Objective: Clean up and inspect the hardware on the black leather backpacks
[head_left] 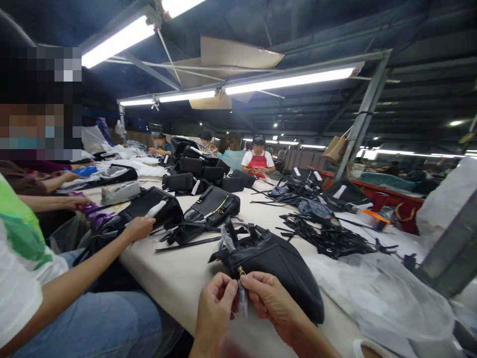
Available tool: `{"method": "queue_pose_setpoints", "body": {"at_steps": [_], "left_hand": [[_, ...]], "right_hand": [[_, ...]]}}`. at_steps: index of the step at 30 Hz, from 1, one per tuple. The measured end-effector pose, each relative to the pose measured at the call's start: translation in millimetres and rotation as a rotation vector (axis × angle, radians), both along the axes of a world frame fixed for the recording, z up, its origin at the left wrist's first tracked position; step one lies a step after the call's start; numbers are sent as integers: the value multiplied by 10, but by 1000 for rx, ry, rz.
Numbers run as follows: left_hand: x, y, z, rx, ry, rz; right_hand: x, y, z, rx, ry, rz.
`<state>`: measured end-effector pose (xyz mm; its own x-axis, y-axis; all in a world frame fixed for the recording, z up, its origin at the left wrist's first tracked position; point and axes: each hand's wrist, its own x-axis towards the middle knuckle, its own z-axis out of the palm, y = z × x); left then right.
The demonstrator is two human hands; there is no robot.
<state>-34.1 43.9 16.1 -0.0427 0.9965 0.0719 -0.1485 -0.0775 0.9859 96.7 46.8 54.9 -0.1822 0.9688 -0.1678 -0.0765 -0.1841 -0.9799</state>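
Observation:
A black bag [276, 266] lies on the table edge right in front of me, its short straps partly wrapped in clear film. From its gold-coloured zip hardware [240, 271] hangs a zipper pull [243, 298] covered in clear plastic. My left hand [218, 301] is closed in a pinch at the left side of this pull. On the other side my right hand [266, 296] pinches it just below the gold clasp, thumb and forefinger together. The fingertips of both hands nearly meet there, and they hide part of the pull.
Left of me a co-worker's hand [139, 228] rests at another black bag [149, 211]. A black backpack [212, 209] with a yellow zip lies beyond. Black straps [331, 236] are heaped at right, near plastic sheeting [380, 293] and a metal post [452, 243].

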Motion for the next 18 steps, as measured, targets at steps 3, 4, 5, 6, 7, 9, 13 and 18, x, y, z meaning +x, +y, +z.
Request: {"method": "queue_pose_setpoints", "body": {"at_steps": [3, 4, 5, 6, 7, 9, 13, 18], "left_hand": [[8, -27, 4, 89, 137, 75], [8, -47, 4, 143, 215, 110], [8, -67, 3, 213, 305, 154], [9, -87, 1, 295, 398, 200], [9, -104, -4, 387, 484, 243], [5, -125, -30, 559, 615, 289], [-25, -110, -165, 762, 748, 266], [-74, -63, -318, 878, 716, 249]], "right_hand": [[2, -9, -29, 64, -82, -8], [0, -10, -40, 80, -100, -9], [-3, -8, -51, 92, -112, -13], [-7, -4, -60, 97, -116, -19], [-13, 1, -66, 97, -116, -26], [-23, 13, -66, 81, -109, -31], [-22, 21, -28, 67, -86, -12], [4, -4, -3, 92, -75, 28]]}}
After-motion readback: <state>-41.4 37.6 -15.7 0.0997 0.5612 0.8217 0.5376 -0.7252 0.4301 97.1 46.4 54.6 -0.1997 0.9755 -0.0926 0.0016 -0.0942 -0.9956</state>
